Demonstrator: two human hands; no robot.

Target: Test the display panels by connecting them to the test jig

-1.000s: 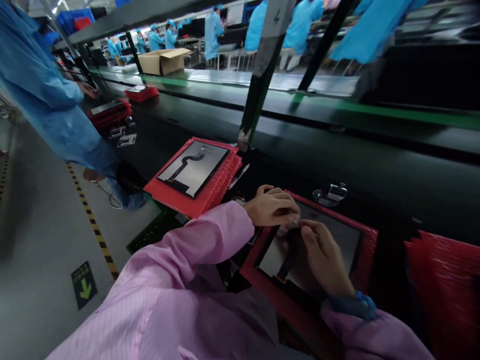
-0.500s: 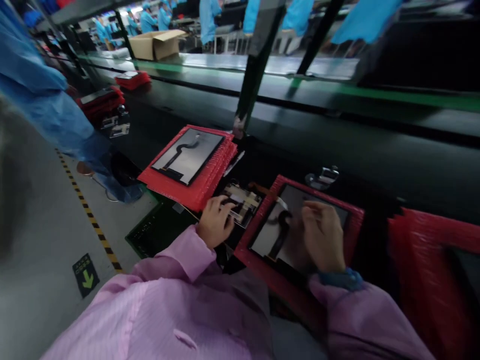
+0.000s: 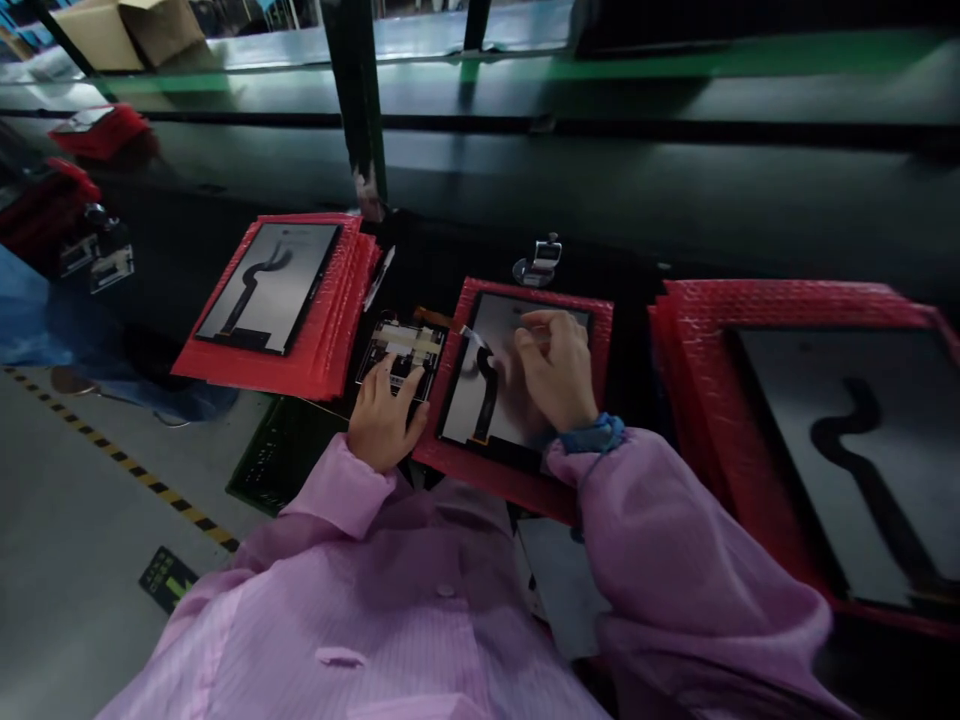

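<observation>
In the head view, the left hand point(image 3: 382, 430) rests on the circuit board point(image 3: 411, 342) with its fingers spread. This board lies just beside the display panel point(image 3: 506, 405), which lies on red bubble wrap point(image 3: 461, 463). The right hand point(image 3: 561, 375) is above the panel, fingers bent near the thumb; I cannot tell if they pinch something. A black ribbon cable point(image 3: 487, 390) lies across the panel.

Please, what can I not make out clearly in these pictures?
In the head view:
Board: partly covered by the left hand.
Middle screen: partly covered by the right hand.
Anything in that grip: too blurred.
Box: cut by top edge.
Floor sign: writing too small.
</observation>
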